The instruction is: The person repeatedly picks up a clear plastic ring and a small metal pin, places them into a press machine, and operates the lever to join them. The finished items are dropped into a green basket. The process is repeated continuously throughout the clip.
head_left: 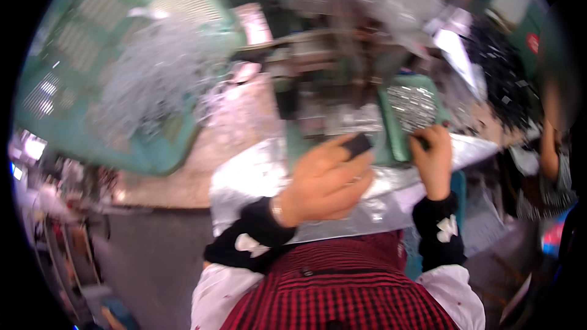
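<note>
My left hand [330,182] is closed on a small black rectangular piece [356,145], which sticks up between the thumb side and the fingers. To its right, my right hand [433,162] reaches to the near edge of a green tray [398,137]. Small shiny metal parts [413,109] fill that tray. The right fingers are bent and pinched together at the tray; whatever they may hold is too small to make out. Both forearms wear black cuffs with a white bow.
A large green basket [165,162] with a heap of thin clear plastic pieces [156,73] stands at the left. Black parts [501,79] are piled at the far right. Blurred machinery [324,67] stands ahead. Clear plastic sheeting [251,177] covers the table's front edge. Another person's arm [549,146] shows at the right.
</note>
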Demonstrator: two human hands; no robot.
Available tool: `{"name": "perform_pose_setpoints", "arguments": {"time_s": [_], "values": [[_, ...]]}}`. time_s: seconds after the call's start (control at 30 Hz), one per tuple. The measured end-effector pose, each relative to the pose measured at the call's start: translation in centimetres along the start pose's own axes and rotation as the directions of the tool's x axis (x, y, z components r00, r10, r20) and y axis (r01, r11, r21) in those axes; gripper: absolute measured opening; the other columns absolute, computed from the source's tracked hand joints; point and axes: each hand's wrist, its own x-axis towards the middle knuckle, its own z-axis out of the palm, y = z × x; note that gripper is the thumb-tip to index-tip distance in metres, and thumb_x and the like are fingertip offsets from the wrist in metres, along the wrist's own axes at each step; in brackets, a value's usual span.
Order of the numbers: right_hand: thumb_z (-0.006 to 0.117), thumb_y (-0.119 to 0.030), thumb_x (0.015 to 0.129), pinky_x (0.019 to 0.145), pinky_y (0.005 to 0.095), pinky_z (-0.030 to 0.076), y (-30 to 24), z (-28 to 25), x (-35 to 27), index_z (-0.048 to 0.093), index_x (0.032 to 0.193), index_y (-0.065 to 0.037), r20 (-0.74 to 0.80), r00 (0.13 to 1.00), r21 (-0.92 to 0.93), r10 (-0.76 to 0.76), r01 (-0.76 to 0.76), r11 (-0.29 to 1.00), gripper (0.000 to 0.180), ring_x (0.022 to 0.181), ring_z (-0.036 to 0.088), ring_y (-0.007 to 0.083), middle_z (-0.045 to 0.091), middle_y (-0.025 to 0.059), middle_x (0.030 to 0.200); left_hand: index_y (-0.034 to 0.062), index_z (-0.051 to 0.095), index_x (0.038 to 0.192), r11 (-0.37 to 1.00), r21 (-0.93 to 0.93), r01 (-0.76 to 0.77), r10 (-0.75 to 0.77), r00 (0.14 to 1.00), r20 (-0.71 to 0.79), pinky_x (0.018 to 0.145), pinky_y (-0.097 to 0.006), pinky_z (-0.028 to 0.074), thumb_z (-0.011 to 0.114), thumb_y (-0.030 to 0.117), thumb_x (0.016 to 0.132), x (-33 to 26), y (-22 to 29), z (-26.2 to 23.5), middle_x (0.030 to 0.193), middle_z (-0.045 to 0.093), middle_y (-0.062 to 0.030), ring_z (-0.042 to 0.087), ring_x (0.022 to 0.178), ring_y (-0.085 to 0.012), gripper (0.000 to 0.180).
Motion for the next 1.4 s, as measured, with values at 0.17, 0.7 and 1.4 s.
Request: {"name": "perform_pose_setpoints", "arguments": {"time_s": [0.17, 0.7, 1.4], "values": [[0.070, -0.002, 0.081, 0.076, 0.0325, 0.048, 0.3, 0.7, -0.9, 0.066, 0.089, -0.001, -0.018, 0.988, 0.105, 0.155, -0.152, 0.983, 0.009, 0.080, 0.062, 0.0217, 0.065, 0.0081, 0.084, 0.0026, 0.047, 0.140, 0.794, 0.112, 0.598, -0.600, 0.800, -0.015, 0.097, -0.050, 0.050, 0.073, 0.013, 0.083, -5.7, 4.4, -0.2, 0.128, 0.061, -0.0218, 0.063, 0.107, -0.0429, 0.063], [0.069, -0.003, 0.086, 0.082, 0.0284, 0.050, -1.4, 2.0, 1.3, 0.071, 0.100, 0.002, 0.001, 0.959, 0.447, 0.282, -0.253, 0.858, 0.014, 0.089, 0.066, 0.0162, 0.072, 0.0079, 0.093, 0.0057, 0.071, 0.087, 0.697, 0.558, 0.450, -0.648, 0.729, 0.221, 0.098, -0.046, 0.046, 0.065, -0.003, 0.071, -11.1, -4.9, -6.0, 0.129, 0.061, -0.0172, 0.055, 0.116, -0.0404, 0.019], [0.071, -0.001, 0.078, 0.081, 0.0264, 0.048, -11.0, 2.0, 6.1, 0.059, 0.110, 0.001, 0.143, 0.973, 0.830, 0.183, -0.219, 0.513, 0.034, 0.087, 0.061, 0.0126, 0.064, 0.0043, 0.089, 0.0044, 0.056, 0.102, 0.520, -0.442, 0.731, -0.832, 0.314, -0.458, 0.073, -0.028, 0.053, 0.061, 0.012, 0.100, -6.5, -6.8, -7.9, 0.096, 0.065, -0.0070, 0.065, 0.084, -0.0155, 0.009]]}}
